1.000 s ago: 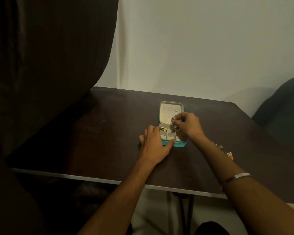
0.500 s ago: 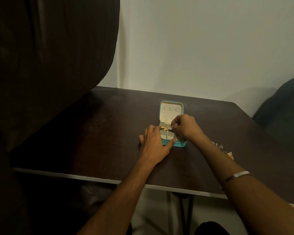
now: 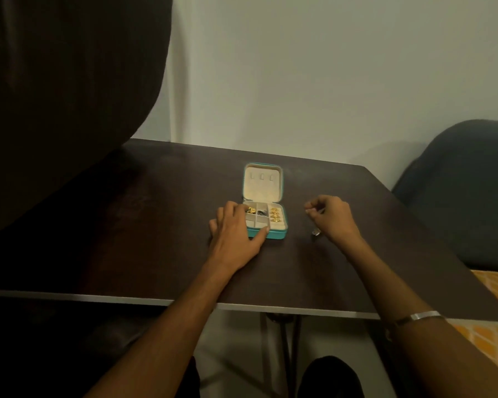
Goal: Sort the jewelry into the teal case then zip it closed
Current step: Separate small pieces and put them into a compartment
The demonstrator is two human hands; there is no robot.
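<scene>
1. Teal case (image 3: 266, 235): lid open, on the dark counter (image 3: 156, 225), touching the left hand's fingers.
2. Left hand (image 3: 236, 231): fingers straight, resting on the case's near-left corner, thumb along its front edge.
3. Gold jewelry (image 3: 274, 215): in the case's right compartment, beyond the left thumb tip.
4. Right hand (image 3: 329, 216): right of the case, apart from it; fingers curled; whether they hold anything cannot be told.
5. Small metal piece (image 3: 316, 232): on the counter just beside the right hand's heel.
</scene>
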